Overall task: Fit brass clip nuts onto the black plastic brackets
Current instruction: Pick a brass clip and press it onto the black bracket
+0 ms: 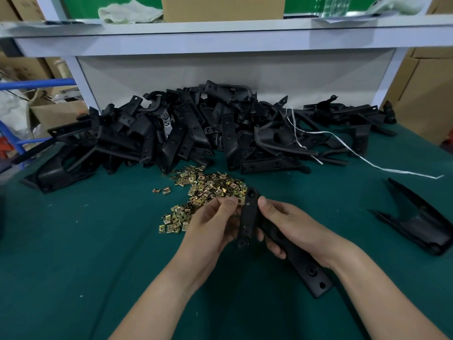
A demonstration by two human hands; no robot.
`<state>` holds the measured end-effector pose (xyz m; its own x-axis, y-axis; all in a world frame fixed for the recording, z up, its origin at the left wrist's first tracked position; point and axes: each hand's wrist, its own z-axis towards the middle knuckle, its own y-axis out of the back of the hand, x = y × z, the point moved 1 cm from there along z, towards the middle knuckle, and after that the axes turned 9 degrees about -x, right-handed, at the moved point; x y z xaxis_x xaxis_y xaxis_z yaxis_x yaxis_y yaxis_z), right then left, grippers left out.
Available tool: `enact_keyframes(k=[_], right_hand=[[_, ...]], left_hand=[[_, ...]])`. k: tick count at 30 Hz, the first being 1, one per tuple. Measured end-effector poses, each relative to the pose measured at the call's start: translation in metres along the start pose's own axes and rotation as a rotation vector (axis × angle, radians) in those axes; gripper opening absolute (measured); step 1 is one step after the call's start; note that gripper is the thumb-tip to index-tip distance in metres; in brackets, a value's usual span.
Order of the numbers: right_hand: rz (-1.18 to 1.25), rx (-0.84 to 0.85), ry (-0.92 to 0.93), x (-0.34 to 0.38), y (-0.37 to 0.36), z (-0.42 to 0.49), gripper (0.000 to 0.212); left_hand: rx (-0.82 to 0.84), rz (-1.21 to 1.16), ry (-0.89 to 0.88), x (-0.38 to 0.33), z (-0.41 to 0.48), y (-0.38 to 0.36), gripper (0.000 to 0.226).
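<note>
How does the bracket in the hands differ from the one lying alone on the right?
The held bracket is gripped by the right hand; the lone bracket lies untouched on the table. The held one shows flat holed strips; the lone one a curved shell. Both are black.

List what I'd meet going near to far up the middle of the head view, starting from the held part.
bracket held by left hand and right hand → heap of brass clip nuts → pile of black brackets → white shelf → cardboard box
</note>
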<state>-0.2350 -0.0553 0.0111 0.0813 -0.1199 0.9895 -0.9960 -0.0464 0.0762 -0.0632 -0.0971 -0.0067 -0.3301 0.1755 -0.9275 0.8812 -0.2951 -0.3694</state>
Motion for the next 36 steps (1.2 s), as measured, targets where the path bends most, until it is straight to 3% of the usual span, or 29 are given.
enact_keyframes(k=[11,17,36], right_hand=[[-0.031,0.011,0.01,-0.003,0.001,0.002,0.044],[-0.079,0.006,0.005,-0.006,0.002,0.003,0.058],[-0.15,-0.029,-0.016,-0.006,-0.003,0.005,0.052]], left_hand=[[-0.037,0.073,-0.051,0.002,0.0,-0.003,0.026],[-0.125,0.182,-0.155,0.007,-0.002,-0.007,0.035],[-0.197,0.273,-0.186,0.006,-0.003,-0.005,0.028]])
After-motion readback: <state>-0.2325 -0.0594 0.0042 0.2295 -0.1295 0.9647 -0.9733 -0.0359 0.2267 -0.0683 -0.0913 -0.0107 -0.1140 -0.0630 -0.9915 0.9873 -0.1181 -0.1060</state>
